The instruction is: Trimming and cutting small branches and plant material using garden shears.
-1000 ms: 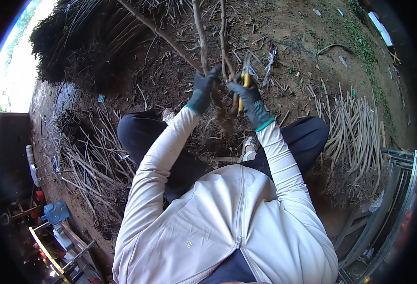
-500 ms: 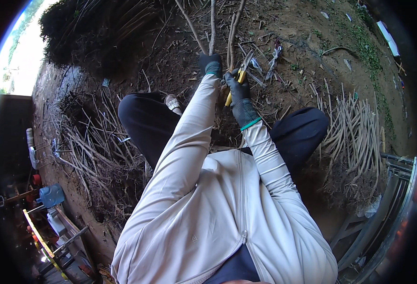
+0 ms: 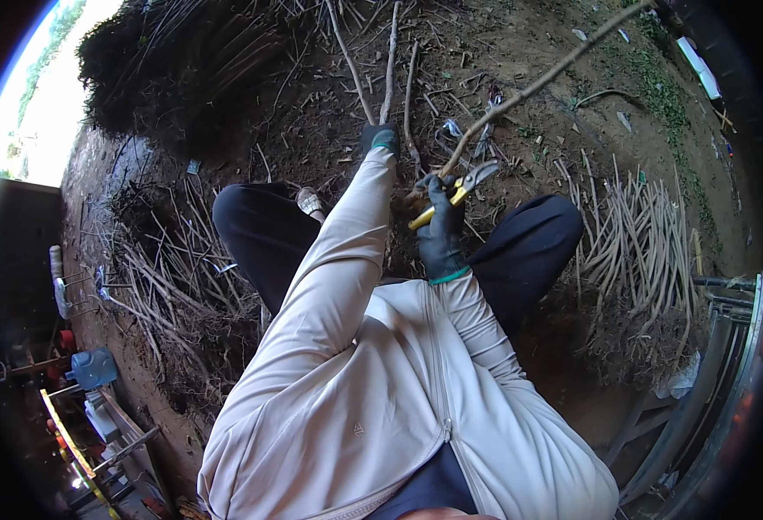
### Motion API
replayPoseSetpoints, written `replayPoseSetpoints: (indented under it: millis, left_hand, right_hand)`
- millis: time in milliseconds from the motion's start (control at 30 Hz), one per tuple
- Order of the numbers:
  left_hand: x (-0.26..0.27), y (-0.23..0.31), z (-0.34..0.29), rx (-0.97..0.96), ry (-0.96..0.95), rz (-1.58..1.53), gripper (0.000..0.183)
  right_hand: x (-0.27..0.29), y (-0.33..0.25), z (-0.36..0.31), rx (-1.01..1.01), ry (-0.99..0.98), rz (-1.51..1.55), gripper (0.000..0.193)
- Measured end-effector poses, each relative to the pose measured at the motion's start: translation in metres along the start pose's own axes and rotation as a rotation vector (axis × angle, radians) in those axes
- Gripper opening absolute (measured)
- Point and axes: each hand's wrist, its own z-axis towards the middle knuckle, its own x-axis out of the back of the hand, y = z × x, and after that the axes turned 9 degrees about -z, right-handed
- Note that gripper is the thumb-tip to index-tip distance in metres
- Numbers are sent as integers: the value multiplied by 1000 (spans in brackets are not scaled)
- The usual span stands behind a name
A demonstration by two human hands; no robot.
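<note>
My left hand point(image 3: 379, 137), in a dark glove with a green cuff, is closed round two thin bare stems point(image 3: 389, 74) that spread upward from it. My right hand point(image 3: 441, 230), gloved alike, holds yellow-handled pruning shears point(image 3: 438, 210) whose blades point up to the right. The same hand also grips the lower end of a long bare stem point(image 3: 533, 88), which slants away to the far right. A brown root clump seems to sit at that end, partly hidden by the fingers. Between my hands, another stem point(image 3: 409, 113) points away from me.
Bundles of rooted stems lie by my left knee point(image 3: 169, 277) and right knee point(image 3: 641, 251). A dark heap of plants point(image 3: 165, 78) is at the far left. Plastic scraps point(image 3: 485, 130) and twigs litter the soil. A metal frame point(image 3: 728, 373) stands at right, a blue jug point(image 3: 93, 367) at left.
My right hand has drawn back towards me with the shears. The long stem in it has swung from upright to a rightward slant. My left hand has come slightly nearer, still holding its stems.
</note>
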Motion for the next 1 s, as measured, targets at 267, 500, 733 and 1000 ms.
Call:
replayPoseSetpoints:
  millis: [267,500,733,1000]
  left_hand:
    - [-6,-18,-43,62,52,-79,39]
    - [60,78,-87,-232,-760,-465,31]
    - [121,110,-93,-417,-345,-752,21]
    - [140,104,-76,-350,-157,-874,25]
  right_hand:
    - [44,-1,-30,32,18,-1,7]
    - [68,-66,49,-302,-72,28,13]
    - [89,-63,61,80,-238,-335,23]
    - [85,-15,13,330,-500,-1093,62]
